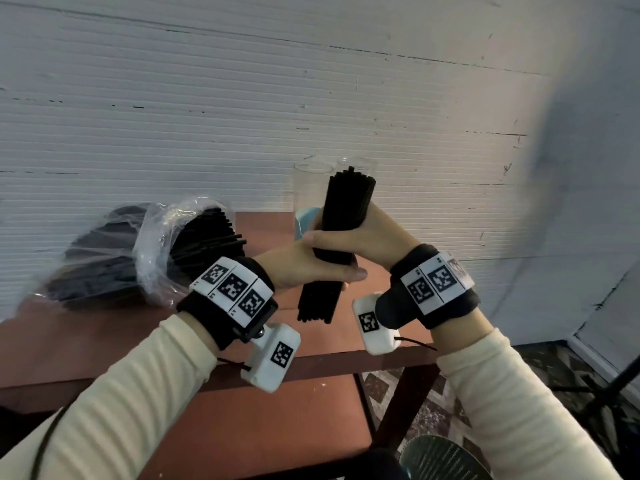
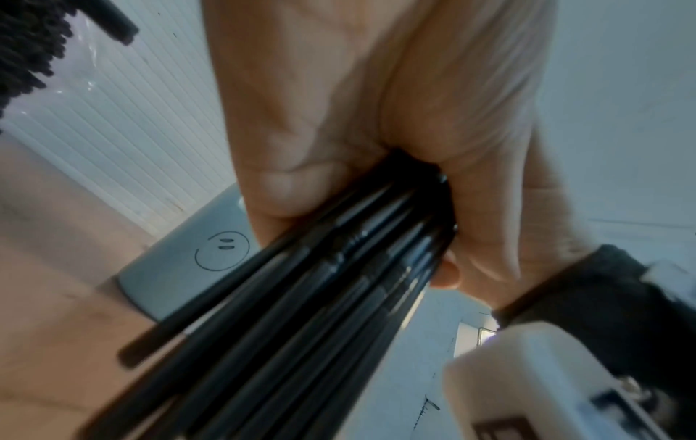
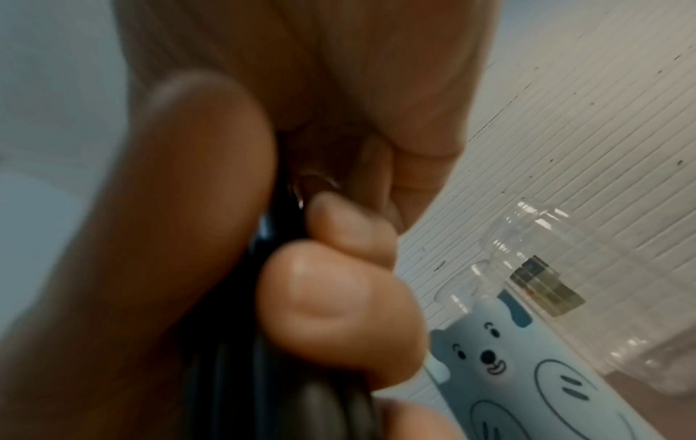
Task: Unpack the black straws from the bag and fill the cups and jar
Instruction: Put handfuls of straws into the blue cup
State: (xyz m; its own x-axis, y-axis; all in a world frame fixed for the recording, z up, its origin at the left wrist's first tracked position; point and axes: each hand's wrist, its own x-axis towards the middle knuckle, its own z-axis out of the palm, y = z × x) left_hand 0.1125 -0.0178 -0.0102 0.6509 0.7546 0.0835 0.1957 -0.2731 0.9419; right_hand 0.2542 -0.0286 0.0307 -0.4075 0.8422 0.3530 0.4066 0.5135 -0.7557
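Both hands hold one thick bundle of black straws (image 1: 346,202) upright above the brown table (image 1: 104,341). My left hand (image 1: 311,265) grips its lower middle and my right hand (image 1: 360,233) wraps it just above. In the left wrist view the straws (image 2: 320,312) run out of my curled left hand (image 2: 301,119). The right wrist view shows curled fingers (image 3: 331,297) on the dark straws (image 3: 241,372). An open clear plastic bag (image 1: 152,244) full of black straws lies at the left. Behind the bundle stand a blue bear cup (image 3: 527,372), a clear cup (image 1: 308,188) and a clear jar (image 3: 557,253).
A white ribbed wall (image 1: 242,98) rises right behind the table. The table's front edge (image 1: 346,362) runs below my wrists, with patterned floor (image 1: 433,410) to the right. A dark round object (image 1: 440,459) sits low at the bottom right.
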